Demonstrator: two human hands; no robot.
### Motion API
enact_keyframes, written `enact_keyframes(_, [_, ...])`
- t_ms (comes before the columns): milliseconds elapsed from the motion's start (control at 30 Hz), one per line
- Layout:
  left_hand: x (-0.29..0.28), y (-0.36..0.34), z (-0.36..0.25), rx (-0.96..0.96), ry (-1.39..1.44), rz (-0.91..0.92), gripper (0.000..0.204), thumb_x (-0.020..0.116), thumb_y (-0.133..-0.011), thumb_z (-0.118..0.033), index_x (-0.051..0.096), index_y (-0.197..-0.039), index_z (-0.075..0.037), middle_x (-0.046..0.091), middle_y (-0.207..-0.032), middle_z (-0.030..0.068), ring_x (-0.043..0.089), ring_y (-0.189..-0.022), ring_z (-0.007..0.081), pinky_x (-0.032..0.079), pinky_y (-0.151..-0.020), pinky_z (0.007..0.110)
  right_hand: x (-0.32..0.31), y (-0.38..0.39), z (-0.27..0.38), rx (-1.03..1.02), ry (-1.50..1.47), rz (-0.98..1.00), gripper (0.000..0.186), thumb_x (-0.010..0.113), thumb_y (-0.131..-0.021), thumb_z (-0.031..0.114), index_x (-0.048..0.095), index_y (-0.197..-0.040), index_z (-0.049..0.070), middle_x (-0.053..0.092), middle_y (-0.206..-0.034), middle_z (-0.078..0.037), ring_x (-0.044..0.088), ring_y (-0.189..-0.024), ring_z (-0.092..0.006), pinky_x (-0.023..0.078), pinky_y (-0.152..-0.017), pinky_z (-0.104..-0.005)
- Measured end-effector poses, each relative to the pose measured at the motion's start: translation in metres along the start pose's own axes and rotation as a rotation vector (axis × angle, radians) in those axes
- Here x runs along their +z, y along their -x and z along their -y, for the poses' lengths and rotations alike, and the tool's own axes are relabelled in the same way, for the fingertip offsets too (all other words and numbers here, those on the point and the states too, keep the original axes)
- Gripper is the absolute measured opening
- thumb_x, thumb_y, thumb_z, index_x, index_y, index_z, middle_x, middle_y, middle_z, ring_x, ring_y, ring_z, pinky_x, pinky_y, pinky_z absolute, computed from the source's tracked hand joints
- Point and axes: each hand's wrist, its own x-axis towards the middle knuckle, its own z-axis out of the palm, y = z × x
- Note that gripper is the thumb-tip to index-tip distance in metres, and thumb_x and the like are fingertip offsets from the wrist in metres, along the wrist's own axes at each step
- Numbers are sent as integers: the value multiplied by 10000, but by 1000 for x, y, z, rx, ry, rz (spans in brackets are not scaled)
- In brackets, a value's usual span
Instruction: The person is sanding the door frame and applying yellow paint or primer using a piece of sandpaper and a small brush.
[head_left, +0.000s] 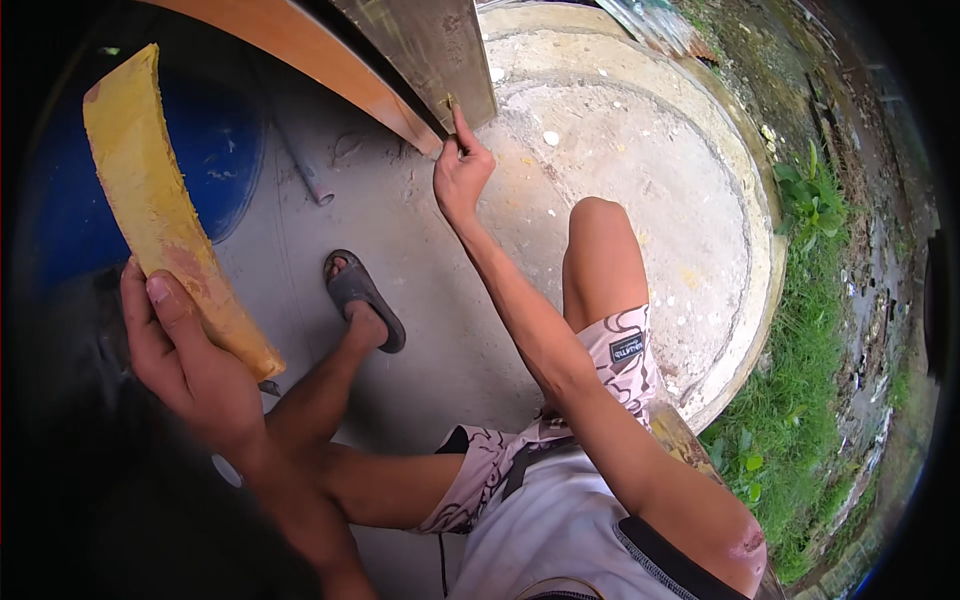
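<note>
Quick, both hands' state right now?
Left hand: closed on the yellow-smeared strip, thumb on its face.
Right hand: index finger extended at the grey-brown panel, others curled; can't tell if they hold anything.

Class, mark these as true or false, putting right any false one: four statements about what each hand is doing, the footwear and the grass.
1. The left hand holds a long yellow strip. True.
2. The right hand rests on a knee. False: the right hand is raised at the lower end of the orange panel.
3. The visible sandal is dark grey. True.
4. Grass grows on the picture's left. False: it is on the right.
</note>
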Motion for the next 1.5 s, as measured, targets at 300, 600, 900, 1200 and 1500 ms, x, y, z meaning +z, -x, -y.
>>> enact_keyframes(300, [-5,-6,-3,107,7,81,369,435,-1098,-213,562,-1278,83,646,-1097,109,575,-973,140,471,-871,289,0,-12,14,167,126,239,527,490,-810,-82,664,-1297,20,748,-1068,-162,686,-848,-130,527,-802,-284])
enact_keyframes(600, [-3,-5,-8,98,27,111,355,414,-1098,-214,570,-1248,67,632,-1044,107,565,-936,143,467,-837,304,7,-55,20,642,-836,-157,512,432,-846,-120,569,-1336,-62,662,-1085,-202,703,-850,-287,627,-741,-385])
enact_keyframes(900, [-19,-11,-11,111,58,75,366,415,-1099,-225,555,-1274,64,637,-1066,115,577,-965,150,474,-853,310,33,-37,232,207,-723,290,446,503,-863,-76,650,-1284,-63,719,-1058,-139,647,-895,-127,520,-814,-263])
enact_keyframes(1200, [-17,-9,-7,73,127,137,378,405,-1103,-221,542,-1298,74,636,-1098,121,577,-999,155,468,-887,312,-14,-75,130,-13,-281,-67,463,531,-873,-54,649,-1319,-11,718,-1118,-119,650,-934,-117,516,-858,-250])
enact_keyframes(1500, [-16,-9,-1,18,138,40,372,418,-1103,-208,544,-1313,72,641,-1138,126,582,-1021,154,469,-916,308,-3,-35,84,-196,-4,273,559,531,-851,-83,599,-1383,71,682,-1277,-194,701,-1001,-143,506,-869,-259])
